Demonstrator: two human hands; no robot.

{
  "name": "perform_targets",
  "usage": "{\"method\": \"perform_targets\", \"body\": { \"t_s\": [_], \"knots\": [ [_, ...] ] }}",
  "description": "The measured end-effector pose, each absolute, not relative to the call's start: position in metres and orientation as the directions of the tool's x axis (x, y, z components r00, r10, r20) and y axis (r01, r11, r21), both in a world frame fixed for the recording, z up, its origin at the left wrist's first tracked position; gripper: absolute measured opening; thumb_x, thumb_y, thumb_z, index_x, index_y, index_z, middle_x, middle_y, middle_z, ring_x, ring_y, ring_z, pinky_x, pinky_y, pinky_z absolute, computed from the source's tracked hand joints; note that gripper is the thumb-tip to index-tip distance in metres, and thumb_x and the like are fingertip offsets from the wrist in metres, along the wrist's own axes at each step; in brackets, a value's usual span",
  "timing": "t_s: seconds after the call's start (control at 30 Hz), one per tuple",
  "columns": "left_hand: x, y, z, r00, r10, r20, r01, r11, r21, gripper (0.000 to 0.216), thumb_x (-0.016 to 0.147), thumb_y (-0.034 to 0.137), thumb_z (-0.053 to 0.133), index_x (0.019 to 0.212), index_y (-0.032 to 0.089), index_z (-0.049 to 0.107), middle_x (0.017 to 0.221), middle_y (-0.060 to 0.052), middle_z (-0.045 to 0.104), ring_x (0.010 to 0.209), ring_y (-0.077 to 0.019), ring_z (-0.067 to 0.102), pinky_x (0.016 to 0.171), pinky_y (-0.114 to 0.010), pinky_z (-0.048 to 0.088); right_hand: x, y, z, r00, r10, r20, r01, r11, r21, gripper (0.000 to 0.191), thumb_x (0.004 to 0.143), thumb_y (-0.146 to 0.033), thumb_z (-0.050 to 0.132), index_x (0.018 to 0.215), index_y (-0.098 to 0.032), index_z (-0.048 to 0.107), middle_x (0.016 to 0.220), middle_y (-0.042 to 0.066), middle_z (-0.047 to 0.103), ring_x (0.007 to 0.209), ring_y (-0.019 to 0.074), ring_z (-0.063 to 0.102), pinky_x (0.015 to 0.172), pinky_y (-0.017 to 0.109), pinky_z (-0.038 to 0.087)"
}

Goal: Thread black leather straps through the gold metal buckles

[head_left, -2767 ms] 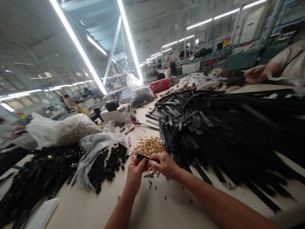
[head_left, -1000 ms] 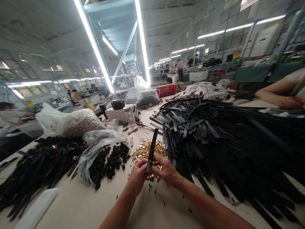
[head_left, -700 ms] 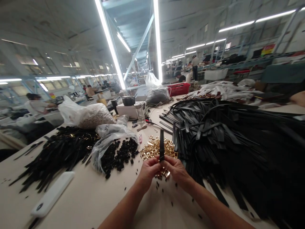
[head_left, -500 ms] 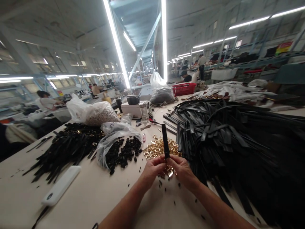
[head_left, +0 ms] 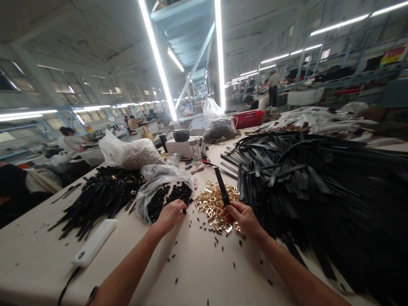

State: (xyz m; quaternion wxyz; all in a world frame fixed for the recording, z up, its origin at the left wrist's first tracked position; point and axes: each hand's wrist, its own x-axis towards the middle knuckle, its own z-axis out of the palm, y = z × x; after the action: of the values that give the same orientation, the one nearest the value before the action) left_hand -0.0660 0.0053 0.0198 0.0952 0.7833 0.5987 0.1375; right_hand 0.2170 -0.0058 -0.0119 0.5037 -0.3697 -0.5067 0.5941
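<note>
My right hand (head_left: 242,218) grips the lower end of a short black strap (head_left: 222,192), which stands tilted over a heap of gold metal buckles (head_left: 213,204). My left hand (head_left: 171,214) has reached left to the edge of a pile of small black pieces (head_left: 165,198) that spill from a clear plastic bag (head_left: 152,180); its fingers are curled in a pinch at those pieces, and whether they hold one is not visible.
A large heap of black straps (head_left: 312,187) fills the table's right side. Another pile of black straps with gold fittings (head_left: 98,195) lies at the left, with a white power bank (head_left: 94,242) in front. Bags, a bottle (head_left: 194,150) and a red basket (head_left: 248,119) stand further back. Other people work at distant tables.
My left hand let go of the strap and moved left to the small black pieces. The right hand keeps the strap, now leaning slightly left. The view has turned left.
</note>
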Motion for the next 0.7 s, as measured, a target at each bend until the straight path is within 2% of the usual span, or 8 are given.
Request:
{"method": "perform_targets", "body": {
  "t_s": [0.1, 0.23, 0.3, 0.37, 0.43, 0.53, 0.7],
  "knots": [
    [-0.067, 0.007, 0.013, 0.233, 0.965, 0.12, 0.906, -0.261, 0.333, 0.021, 0.068, 0.007, 0.059, 0.079, 0.021, 0.071, 0.083, -0.004, 0.067, 0.081, -0.0191, 0.062, 0.077, -0.027, 0.042, 0.217, -0.005, -0.013, -0.239, 0.968, 0.083, -0.267, 0.017, -0.964, 0.044, 0.07, -0.057, 0.069, 0.078, -0.014, 0.066, 0.068, 0.003, 0.067, 0.049, 0.0096, 0.057, 0.047, 0.021, 0.046],
    [-0.057, 0.011, 0.01, 0.177, 0.973, 0.147, 0.896, -0.222, 0.385, 0.003, 0.07, 0.018, 0.063, 0.068, 0.018, 0.066, 0.067, -0.002, 0.065, 0.067, -0.0188, 0.061, 0.066, -0.028, 0.044, 0.216, -0.005, -0.015, -0.244, 0.962, 0.119, -0.23, 0.062, -0.971, 0.041, 0.073, -0.056, 0.066, 0.074, -0.014, 0.063, 0.065, 0.002, 0.064, 0.047, 0.0086, 0.054, 0.046, 0.02, 0.044],
    [-0.043, 0.01, 0.01, 0.125, 0.984, 0.128, 0.823, -0.175, 0.541, 0.012, 0.071, 0.027, 0.064, 0.065, 0.017, 0.061, 0.061, -0.001, 0.063, 0.059, -0.0171, 0.059, 0.058, -0.027, 0.044, 0.216, -0.006, -0.017, -0.255, 0.956, 0.143, -0.181, 0.098, -0.979, 0.04, 0.077, -0.054, 0.063, 0.072, -0.014, 0.061, 0.065, 0.001, 0.063, 0.047, 0.0087, 0.053, 0.046, 0.02, 0.042],
    [-0.024, 0.007, 0.009, 0.068, 0.996, 0.06, 0.597, -0.089, 0.797, 0.02, 0.07, 0.033, 0.067, 0.063, 0.017, 0.058, 0.058, 0.0, 0.062, 0.056, -0.0158, 0.059, 0.054, -0.026, 0.044, 0.215, -0.008, -0.018, -0.265, 0.95, 0.166, -0.128, 0.136, -0.982, 0.038, 0.08, -0.052, 0.059, 0.071, -0.015, 0.06, 0.064, 0.001, 0.062, 0.048, 0.0089, 0.052, 0.046, 0.02, 0.041],
    [-0.001, 0.003, 0.007, 0.049, 0.999, -0.023, 0.268, 0.009, 0.963, 0.024, 0.066, 0.036, 0.072, 0.063, 0.016, 0.058, 0.059, 0.0, 0.063, 0.055, -0.0145, 0.06, 0.053, -0.024, 0.045, 0.214, -0.009, -0.017, -0.267, 0.946, 0.183, -0.074, 0.169, -0.983, 0.037, 0.083, -0.05, 0.057, 0.07, -0.015, 0.059, 0.062, 0.0, 0.06, 0.048, 0.009, 0.051, 0.046, 0.02, 0.041],
    [0.029, -0.004, 0.003, 0.074, 0.995, -0.069, -0.063, 0.073, 0.995, 0.028, 0.063, 0.036, 0.078, 0.066, 0.015, 0.061, 0.059, 0.001, 0.063, 0.053, -0.0112, 0.058, 0.053, -0.022, 0.045, 0.214, -0.012, -0.014, -0.253, 0.947, 0.198, -0.008, 0.202, -0.979, 0.036, 0.084, -0.048, 0.055, 0.072, -0.015, 0.06, 0.059, -0.001, 0.057, 0.048, 0.0093, 0.05, 0.046, 0.02, 0.04],
    [0.051, -0.007, -0.01, 0.073, 0.99, -0.124, -0.294, 0.14, 0.945, 0.029, 0.06, 0.035, 0.082, 0.068, 0.013, 0.065, 0.061, 0.0, 0.064, 0.053, -0.0087, 0.058, 0.053, -0.019, 0.046, 0.214, -0.012, -0.013, -0.243, 0.943, 0.226, 0.125, 0.262, -0.957, 0.035, 0.086, -0.046, 0.053, 0.072, -0.016, 0.061, 0.059, -0.001, 0.057, 0.05, 0.0108, 0.052, 0.047, 0.02, 0.042]
  ]
}}
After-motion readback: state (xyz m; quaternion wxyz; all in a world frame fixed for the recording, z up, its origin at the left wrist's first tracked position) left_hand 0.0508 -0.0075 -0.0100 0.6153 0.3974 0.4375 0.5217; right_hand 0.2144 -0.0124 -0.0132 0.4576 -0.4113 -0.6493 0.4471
